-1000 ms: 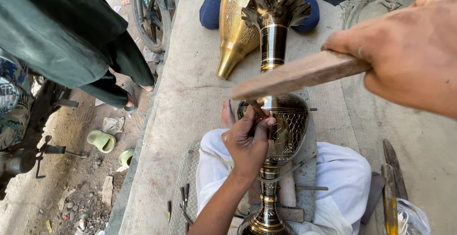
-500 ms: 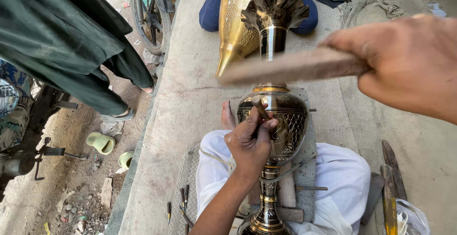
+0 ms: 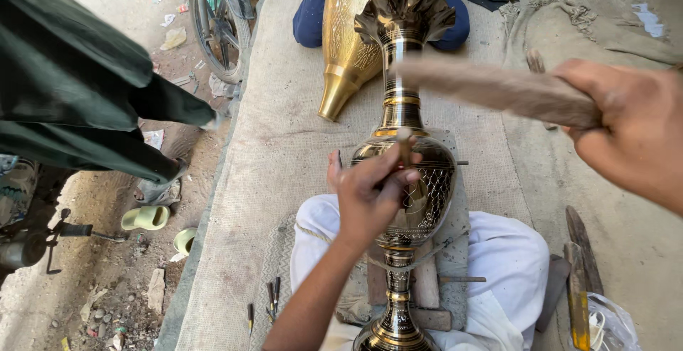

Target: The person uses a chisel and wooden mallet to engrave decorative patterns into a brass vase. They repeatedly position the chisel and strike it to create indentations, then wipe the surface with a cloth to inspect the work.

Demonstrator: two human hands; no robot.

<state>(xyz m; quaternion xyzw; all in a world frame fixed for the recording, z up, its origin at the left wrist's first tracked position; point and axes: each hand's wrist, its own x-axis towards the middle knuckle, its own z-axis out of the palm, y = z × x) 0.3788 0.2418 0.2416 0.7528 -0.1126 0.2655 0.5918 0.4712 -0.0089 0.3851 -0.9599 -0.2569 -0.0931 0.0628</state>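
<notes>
Left hand pinches a small chisel upright on the brass vase (long axis running away); right hand grips a wooden mallet just above it.

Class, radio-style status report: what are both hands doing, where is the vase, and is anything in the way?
Left hand pinches chisel against vase. Right hand grips wooden mallet, raised and blurred. Vase lies across lap. Nothing between mallet and chisel.

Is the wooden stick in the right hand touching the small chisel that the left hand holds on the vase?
Apart. In the head view the wooden stick is raised, blurred, with open space between it and the chisel top.
</notes>
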